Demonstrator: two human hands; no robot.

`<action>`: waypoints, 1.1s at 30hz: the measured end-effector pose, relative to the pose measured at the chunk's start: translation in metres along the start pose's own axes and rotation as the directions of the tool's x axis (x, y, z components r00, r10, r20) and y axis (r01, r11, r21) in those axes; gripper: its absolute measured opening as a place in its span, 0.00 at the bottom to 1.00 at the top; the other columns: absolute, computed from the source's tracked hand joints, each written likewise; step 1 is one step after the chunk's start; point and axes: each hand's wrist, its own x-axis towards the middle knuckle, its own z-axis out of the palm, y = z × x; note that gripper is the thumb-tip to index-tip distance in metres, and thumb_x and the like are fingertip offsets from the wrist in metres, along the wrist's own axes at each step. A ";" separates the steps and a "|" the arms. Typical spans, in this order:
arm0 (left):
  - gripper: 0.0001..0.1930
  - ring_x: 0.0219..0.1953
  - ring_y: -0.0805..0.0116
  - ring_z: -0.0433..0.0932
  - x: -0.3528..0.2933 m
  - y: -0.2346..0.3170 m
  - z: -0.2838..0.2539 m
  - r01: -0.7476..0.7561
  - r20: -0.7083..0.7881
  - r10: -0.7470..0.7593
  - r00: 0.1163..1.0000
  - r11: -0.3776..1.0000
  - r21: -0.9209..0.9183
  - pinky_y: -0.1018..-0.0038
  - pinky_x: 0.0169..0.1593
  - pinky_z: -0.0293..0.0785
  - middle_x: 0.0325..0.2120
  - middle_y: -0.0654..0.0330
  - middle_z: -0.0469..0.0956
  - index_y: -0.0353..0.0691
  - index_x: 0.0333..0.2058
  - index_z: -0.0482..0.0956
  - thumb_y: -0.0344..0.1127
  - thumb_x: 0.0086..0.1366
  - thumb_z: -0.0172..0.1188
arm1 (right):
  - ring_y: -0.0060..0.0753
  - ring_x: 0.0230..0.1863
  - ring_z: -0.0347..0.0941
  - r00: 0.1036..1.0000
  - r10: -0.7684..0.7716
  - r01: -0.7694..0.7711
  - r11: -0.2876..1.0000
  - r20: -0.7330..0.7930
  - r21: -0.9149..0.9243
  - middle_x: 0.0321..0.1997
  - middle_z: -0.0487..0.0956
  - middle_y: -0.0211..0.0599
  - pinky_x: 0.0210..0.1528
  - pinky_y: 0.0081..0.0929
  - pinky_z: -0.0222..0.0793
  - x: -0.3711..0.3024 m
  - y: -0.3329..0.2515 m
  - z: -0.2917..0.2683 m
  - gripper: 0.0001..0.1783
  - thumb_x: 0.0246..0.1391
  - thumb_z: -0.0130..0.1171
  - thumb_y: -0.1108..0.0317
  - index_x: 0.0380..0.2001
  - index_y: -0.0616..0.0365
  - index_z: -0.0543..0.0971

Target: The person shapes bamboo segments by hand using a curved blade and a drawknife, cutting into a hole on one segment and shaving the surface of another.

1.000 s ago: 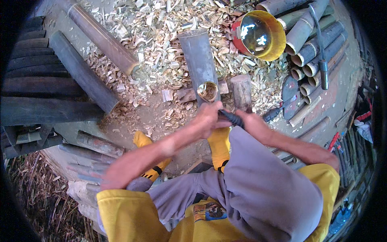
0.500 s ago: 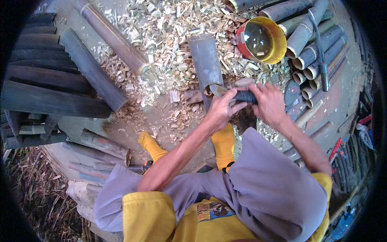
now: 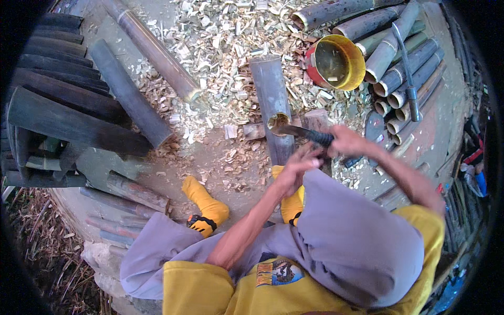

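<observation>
My right hand [image 3: 347, 142] is closed on the black-wrapped handle [image 3: 319, 138] of a knife. The dark blade [image 3: 295, 130] points left, its tip at a rough pale hole in a grey bamboo tube [image 3: 269, 86]. My left hand [image 3: 300, 167], somewhat blurred, is just below the handle with its fingers apart and nothing visible in them. The tube's near end lies close to my foot in a yellow sock [image 3: 290, 202]. Beneath the tube, a wooden block [image 3: 254, 131] shows at its left side.
Pale shavings [image 3: 215, 58] cover the ground ahead. A red and yellow bucket [image 3: 359, 65] holds liquid. Bamboo tubes [image 3: 401, 73] are piled at right, with a long-handled metal tool [image 3: 413, 97] on them. Dark bamboo pieces [image 3: 73, 123] are stacked at left.
My left hand has come off the blade area and moved down toward me. My right hand has shifted slightly down with the knife, and the hole in the tube now shows more fully.
</observation>
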 end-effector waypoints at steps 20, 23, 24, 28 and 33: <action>0.23 0.34 0.53 0.77 -0.078 -0.014 -0.089 0.104 -0.362 0.685 0.633 0.387 0.916 0.65 0.38 0.72 0.30 0.50 0.76 0.35 0.36 0.73 0.33 0.38 0.67 | 0.37 0.29 0.75 0.535 -0.692 0.726 0.083 0.485 -0.683 0.22 0.77 0.33 0.33 0.35 0.66 0.082 -0.107 0.094 0.11 0.42 0.55 0.66 0.32 0.55 0.73; 0.21 0.31 0.52 0.77 -0.070 0.040 -0.096 0.128 -0.220 0.776 0.591 0.180 0.975 0.65 0.35 0.72 0.27 0.50 0.75 0.37 0.35 0.72 0.32 0.39 0.67 | 0.38 0.29 0.75 0.643 -0.666 0.636 0.190 0.378 -0.748 0.21 0.77 0.35 0.31 0.34 0.66 0.084 -0.145 0.067 0.11 0.40 0.57 0.65 0.30 0.57 0.73; 0.20 0.30 0.52 0.77 -0.060 0.073 -0.080 0.087 -0.095 0.792 0.604 0.053 0.995 0.65 0.33 0.72 0.26 0.50 0.75 0.37 0.34 0.72 0.31 0.39 0.67 | 0.38 0.29 0.75 0.640 -0.710 0.602 0.225 0.294 -0.766 0.22 0.77 0.35 0.31 0.34 0.66 0.073 -0.145 0.051 0.12 0.40 0.57 0.65 0.30 0.57 0.74; 0.19 0.29 0.51 0.76 -0.055 0.083 -0.052 -0.039 0.064 0.715 0.696 -0.052 0.998 0.64 0.33 0.71 0.24 0.50 0.74 0.37 0.32 0.71 0.31 0.40 0.67 | 0.39 0.30 0.76 0.610 -0.772 0.565 0.268 0.177 -0.780 0.23 0.78 0.36 0.31 0.34 0.66 0.036 -0.134 0.026 0.13 0.40 0.57 0.66 0.32 0.58 0.74; 0.19 0.29 0.49 0.76 -0.081 0.006 -0.055 0.111 -0.209 0.679 0.704 0.185 0.976 0.63 0.34 0.71 0.24 0.50 0.74 0.38 0.34 0.71 0.34 0.42 0.67 | 0.41 0.28 0.77 0.606 -0.705 0.713 0.276 0.368 -0.644 0.22 0.78 0.37 0.31 0.36 0.66 0.048 -0.099 0.077 0.10 0.39 0.57 0.65 0.28 0.56 0.77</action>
